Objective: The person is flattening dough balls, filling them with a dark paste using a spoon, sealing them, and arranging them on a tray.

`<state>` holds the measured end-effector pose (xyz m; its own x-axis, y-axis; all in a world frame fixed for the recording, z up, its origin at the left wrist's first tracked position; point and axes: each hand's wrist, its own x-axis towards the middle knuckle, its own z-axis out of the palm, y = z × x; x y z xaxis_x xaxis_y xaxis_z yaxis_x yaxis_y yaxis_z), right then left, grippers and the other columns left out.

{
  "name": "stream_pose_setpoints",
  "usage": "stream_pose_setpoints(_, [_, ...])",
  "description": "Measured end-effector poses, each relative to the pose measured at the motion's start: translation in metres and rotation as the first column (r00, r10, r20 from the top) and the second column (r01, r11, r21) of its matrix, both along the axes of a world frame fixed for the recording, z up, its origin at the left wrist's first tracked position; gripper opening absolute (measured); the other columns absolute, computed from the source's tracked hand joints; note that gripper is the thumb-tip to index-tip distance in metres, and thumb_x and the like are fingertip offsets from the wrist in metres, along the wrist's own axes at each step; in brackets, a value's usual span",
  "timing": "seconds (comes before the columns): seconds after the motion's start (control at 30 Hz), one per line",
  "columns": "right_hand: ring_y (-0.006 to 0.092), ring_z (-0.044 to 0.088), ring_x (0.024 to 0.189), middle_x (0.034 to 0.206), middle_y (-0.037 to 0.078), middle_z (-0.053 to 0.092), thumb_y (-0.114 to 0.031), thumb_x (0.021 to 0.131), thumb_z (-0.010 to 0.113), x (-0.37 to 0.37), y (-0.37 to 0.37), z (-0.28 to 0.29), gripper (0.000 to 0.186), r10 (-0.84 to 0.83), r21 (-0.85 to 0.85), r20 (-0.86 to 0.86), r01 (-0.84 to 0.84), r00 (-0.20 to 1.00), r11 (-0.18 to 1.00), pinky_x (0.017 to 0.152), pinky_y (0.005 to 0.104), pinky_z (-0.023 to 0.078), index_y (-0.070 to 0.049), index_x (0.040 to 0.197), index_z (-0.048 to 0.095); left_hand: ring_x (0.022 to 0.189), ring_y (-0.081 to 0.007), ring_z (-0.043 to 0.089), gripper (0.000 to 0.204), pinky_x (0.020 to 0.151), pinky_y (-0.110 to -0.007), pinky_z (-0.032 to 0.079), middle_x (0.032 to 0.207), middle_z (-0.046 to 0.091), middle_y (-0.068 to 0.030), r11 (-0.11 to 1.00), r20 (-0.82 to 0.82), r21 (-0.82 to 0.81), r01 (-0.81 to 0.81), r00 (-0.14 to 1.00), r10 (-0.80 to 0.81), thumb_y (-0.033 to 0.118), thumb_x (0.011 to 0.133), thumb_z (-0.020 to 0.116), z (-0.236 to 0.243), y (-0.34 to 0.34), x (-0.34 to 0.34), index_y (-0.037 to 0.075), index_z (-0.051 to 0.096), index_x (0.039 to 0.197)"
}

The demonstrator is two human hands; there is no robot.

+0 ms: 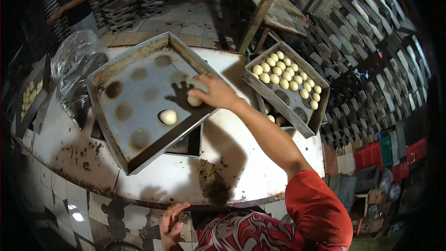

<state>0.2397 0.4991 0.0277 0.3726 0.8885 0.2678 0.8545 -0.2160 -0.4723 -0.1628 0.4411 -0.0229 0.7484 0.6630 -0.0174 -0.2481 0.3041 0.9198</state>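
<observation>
My right hand [214, 92] reaches over the right side of a large grey metal baking tray [153, 159]. Its fingers are spread, as the shadow on the tray also shows. Just below the thumb sits a pale dough ball [194, 102], partly covered by the hand; whether they touch is hard to tell. A second dough ball [168, 117] rests nearby on the tray floor, among dark round stains. My left hand [172, 225] hangs by the table's front edge, fingers loosely bent and apart, with nothing in it.
At the right, a smaller tray [304, 128] full of dough balls rests on another tray. A clear plastic bag [76, 60] lies at the table's left. Brown crumbs [211, 179] litter the white tabletop [260, 158]. Stacked trays [367, 42] line the right; another person [76, 4] stands far left.
</observation>
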Motion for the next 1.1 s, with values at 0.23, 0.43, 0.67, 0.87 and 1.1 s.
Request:
stream_pose_setpoints(0.23, [0.0349, 0.062, 0.086, 0.099, 0.023, 0.063, -0.035, 0.084, 0.060, 0.155, -0.171, 0.019, 0.040, -0.483, -0.314, -0.024, 0.452, 0.876, 0.835, 0.074, 0.0407, 0.048, 0.003, 0.096, 0.063, 0.101, -0.0337, 0.058, 0.048, 0.093, -0.045, 0.045, 0.110, 0.055, -0.0236, 0.982, -0.044, 0.086, -0.167, 0.984, 0.171, 0.025, 0.083, 0.058, -0.020, -0.079, 0.023, -0.007, 0.046, 0.117])
stream_pose_setpoints(0.43, [0.0314, 0.059, 0.097, 0.109, 0.025, 0.060, -0.028, 0.085, 0.055, 0.184, -0.197, 0.002, 0.046, -0.281, -0.555, -0.264, 0.093, 0.923, 0.826, 0.083, 0.0366, 0.046, 0.007, 0.114, 0.055, 0.119, -0.0380, 0.044, 0.052, 0.096, -0.058, 0.036, 0.129, 0.044, -0.0229, 0.985, 0.095, -0.084, -0.149, 0.983, 0.156, 0.030, 0.090, 0.051, -0.016, -0.181, 0.044, -0.006, 0.041, 0.126])
stream_pose_setpoints(0.67, [0.0277, 0.059, 0.085, 0.091, 0.016, 0.064, -0.021, 0.071, 0.062, 0.202, -0.277, -0.004, 0.035, 0.152, -0.569, -0.296, -0.302, 0.943, 0.765, 0.076, 0.0366, 0.046, 0.000, 0.099, 0.061, 0.114, -0.0384, 0.049, 0.052, 0.098, -0.049, 0.038, 0.125, 0.048, -0.0239, 0.974, -0.008, 0.021, -0.224, 0.975, 0.224, 0.027, 0.090, 0.052, 0.010, -0.229, 0.034, -0.007, 0.039, 0.127])
stream_pose_setpoints(0.87, [0.0145, 0.054, 0.071, 0.075, 0.007, 0.057, -0.014, 0.073, 0.070, 0.058, -0.343, 0.055, 0.025, -0.171, 0.183, -0.566, 0.326, 0.806, 0.928, 0.063, 0.0305, 0.045, -0.001, 0.085, 0.051, 0.103, -0.0353, 0.057, 0.039, 0.095, -0.047, 0.041, 0.107, 0.059, -0.0243, 0.986, 0.008, -0.035, -0.165, 0.986, 0.165, 0.022, 0.089, 0.052, 0.031, -0.237, 0.065, -0.009, 0.049, 0.112])
stream_pose_setpoints(1.1, [0.0282, 0.057, 0.093, 0.093, 0.010, 0.058, -0.013, 0.076, 0.067, -0.252, -0.367, -0.004, 0.018, 0.441, 0.168, -0.263, -0.410, 0.858, 0.897, 0.104, 0.0482, 0.027, -0.008, 0.092, 0.061, 0.113, -0.0306, 0.052, 0.035, 0.096, -0.041, 0.043, 0.121, 0.053, -0.0207, 0.834, 0.028, -0.539, -0.119, 0.987, 0.159, 0.016, 0.096, 0.041, 0.007, -0.222, 0.046, -0.004, 0.043, 0.124])
